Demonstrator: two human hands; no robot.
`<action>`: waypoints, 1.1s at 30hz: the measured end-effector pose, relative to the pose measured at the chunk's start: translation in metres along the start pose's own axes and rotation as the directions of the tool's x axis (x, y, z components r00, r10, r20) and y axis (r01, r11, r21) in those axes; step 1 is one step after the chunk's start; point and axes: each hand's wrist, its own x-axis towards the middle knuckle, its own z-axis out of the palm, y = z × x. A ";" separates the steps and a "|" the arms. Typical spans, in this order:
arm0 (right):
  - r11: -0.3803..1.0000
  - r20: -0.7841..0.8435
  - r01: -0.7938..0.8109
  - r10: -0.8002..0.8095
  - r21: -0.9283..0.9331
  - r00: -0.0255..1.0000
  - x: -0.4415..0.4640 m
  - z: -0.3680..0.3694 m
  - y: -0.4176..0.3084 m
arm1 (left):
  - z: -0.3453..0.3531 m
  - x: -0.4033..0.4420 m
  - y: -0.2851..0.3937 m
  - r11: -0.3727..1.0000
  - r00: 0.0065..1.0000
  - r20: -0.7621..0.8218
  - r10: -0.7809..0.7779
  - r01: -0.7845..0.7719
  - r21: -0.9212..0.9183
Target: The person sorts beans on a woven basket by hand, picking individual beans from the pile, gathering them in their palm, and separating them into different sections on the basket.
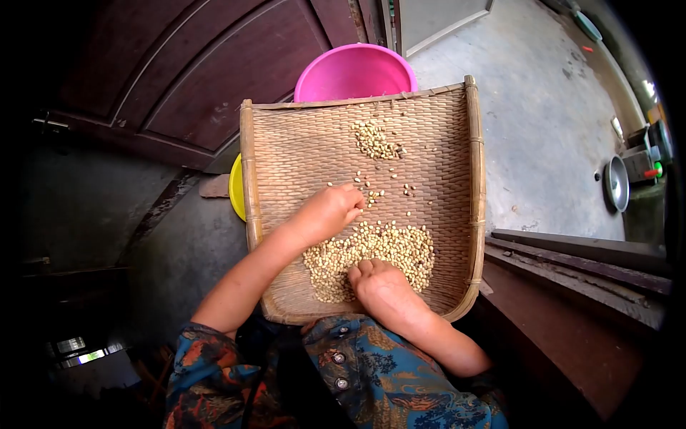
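A woven bamboo winnowing tray (443, 171) with cane-bound sides rests in front of my body. A broad heap of pale yellow beans (386, 243) lies in its near half. My right hand (382, 282) is at the front of this heap, fingers curled down among the beans, tips partly hidden. My left hand (330, 211) is just above the heap's far left edge, its fingers closed in a pinch; what they hold, if anything, is hidden. A smaller pile of beans (375, 139), some darker, sits toward the far end, with several scattered beans (375, 194) between the two piles.
Beyond the tray's far edge stands a pink basin (357, 68). A yellow basin (237, 187) shows at the left side. A dark red door (207, 71) is at upper left. On the right are a wooden door sill (572, 279) and a metal bowl (617, 184) on the concrete floor.
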 end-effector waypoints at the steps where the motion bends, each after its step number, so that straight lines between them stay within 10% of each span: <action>1: 1.000 -0.003 0.004 -0.004 0.006 1.000 0.000 0.000 0.000 | 0.009 0.000 -0.002 0.998 1.000 0.010 0.010 -0.010 0.068; 12: 0.999 -0.083 0.040 -0.041 -0.022 0.996 0.001 0.004 0.002 | 0.018 -0.005 -0.004 0.987 0.992 -0.101 0.074 -0.059 0.149; 15: 0.999 -0.081 0.037 -0.038 -0.023 0.996 0.000 0.005 0.003 | -0.003 0.002 0.006 0.940 0.984 -0.099 -0.146 0.107 -0.323; 19: 0.998 -0.072 0.040 -0.043 -0.045 0.997 0.000 0.005 0.003 | -0.066 0.046 0.026 0.861 0.905 -0.296 -0.304 0.129 -0.492; 22: 1.000 -0.035 0.031 -0.031 -0.007 0.999 0.000 0.004 0.002 | -0.116 0.087 0.028 0.991 0.785 -0.611 -0.101 0.133 0.007; 25: 1.000 -0.017 0.017 -0.016 0.014 1.000 -0.001 0.003 0.002 | -0.100 0.081 0.027 0.970 0.826 -0.538 0.170 -0.044 0.238; 28: 0.999 -0.023 -0.001 0.002 0.036 1.000 0.001 0.001 0.000 | -0.051 0.053 0.022 0.998 0.981 -0.186 0.056 -0.056 0.000; 33: 1.000 -0.006 0.008 -0.008 0.020 1.000 0.000 0.004 0.001 | 0.000 0.029 0.007 0.994 0.995 -0.096 0.039 -0.029 0.104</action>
